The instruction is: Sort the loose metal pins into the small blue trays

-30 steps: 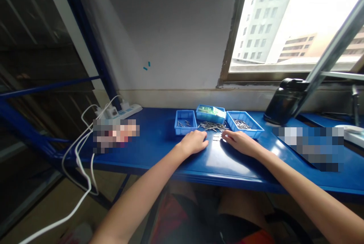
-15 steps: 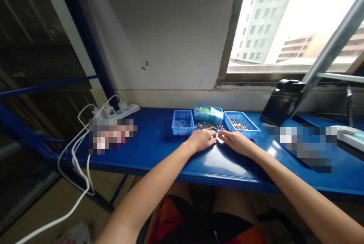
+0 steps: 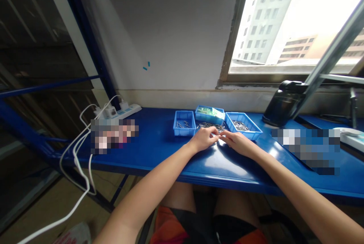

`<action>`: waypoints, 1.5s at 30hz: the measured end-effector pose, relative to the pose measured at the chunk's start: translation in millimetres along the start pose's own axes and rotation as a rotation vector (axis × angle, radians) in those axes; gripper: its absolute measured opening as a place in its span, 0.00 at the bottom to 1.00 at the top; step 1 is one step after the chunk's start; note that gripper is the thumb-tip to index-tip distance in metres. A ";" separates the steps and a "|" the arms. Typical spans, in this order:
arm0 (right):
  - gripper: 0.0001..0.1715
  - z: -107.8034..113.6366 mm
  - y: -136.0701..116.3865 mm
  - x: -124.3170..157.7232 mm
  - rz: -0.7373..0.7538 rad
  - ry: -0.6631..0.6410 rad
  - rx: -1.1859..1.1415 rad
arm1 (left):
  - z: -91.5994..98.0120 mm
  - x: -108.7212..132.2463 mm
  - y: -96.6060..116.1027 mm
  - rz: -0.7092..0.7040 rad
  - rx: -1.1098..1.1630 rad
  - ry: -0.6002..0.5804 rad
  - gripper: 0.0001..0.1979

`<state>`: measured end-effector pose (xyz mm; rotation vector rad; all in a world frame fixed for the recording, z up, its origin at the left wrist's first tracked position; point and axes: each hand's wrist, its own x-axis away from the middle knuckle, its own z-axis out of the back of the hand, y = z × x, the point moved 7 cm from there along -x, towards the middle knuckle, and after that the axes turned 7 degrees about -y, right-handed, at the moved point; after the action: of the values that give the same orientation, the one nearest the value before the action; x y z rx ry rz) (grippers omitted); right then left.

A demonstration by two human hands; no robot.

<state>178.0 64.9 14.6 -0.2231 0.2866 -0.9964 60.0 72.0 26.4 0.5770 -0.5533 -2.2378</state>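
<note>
My left hand [image 3: 205, 138] and my right hand [image 3: 236, 141] rest on the blue table [image 3: 159, 149], fingertips meeting in a pinch over small metal pins. What each pinch holds is too small to make out. Just beyond the fingers lies a loose pile of metal pins [image 3: 209, 125]. A small blue tray [image 3: 184, 123] with a few pins sits to the left of the pile. A second blue tray [image 3: 243, 125] with many pins sits to the right. A third blue tray [image 3: 209, 114] with green and white contents stands behind the pile.
A white power strip [image 3: 122, 111] with white cables lies at the table's back left. A black lamp base [image 3: 281, 104] stands at the back right below the window. A white object [image 3: 351, 135] lies at the far right. Blue shelf frames stand to the left.
My left hand has moved right from beside the small tray until its fingertips meet those of my right hand near the pin pile. The right hand has barely shifted.
</note>
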 end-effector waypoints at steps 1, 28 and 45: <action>0.21 0.8 0.0 0.0 -0.002 0.012 0.009 | 0.4 0.8 -1.5 0.020 -0.022 -0.002 0.11; 0.19 -1.1 3.5 -0.2 0.009 0.000 0.098 | -6.6 3.5 -10.1 0.059 -0.170 -0.029 0.08; 0.15 -1.2 3.6 -0.3 -0.001 0.016 0.144 | -7.1 3.2 -8.9 0.045 -0.211 -0.055 0.09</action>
<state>180.4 67.0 12.3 -0.0844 0.2280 -1.0157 57.0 73.7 15.1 0.3923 -0.3483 -2.2398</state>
